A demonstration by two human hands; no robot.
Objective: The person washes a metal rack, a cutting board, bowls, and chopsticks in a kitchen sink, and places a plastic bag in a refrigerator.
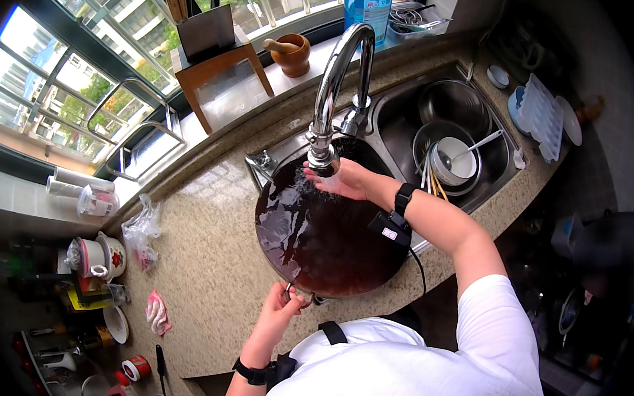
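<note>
A large round cutting board of dark brown wood lies over the left sink basin, its surface wet and shiny. My left hand grips the metal ring handle at the board's near edge. Under the chrome faucet, my right hand is held with its fingers apart, above the far part of the board. Water runs from the spout past these fingers and spreads over the wood. Most of the left basin is hidden beneath the board.
The right sink basin holds a white bowl, metal bowls and chopsticks. On the windowsill stand a blue bottle and a wooden mortar. A plastic bag and a pink-and-white cloth lie on the stone counter.
</note>
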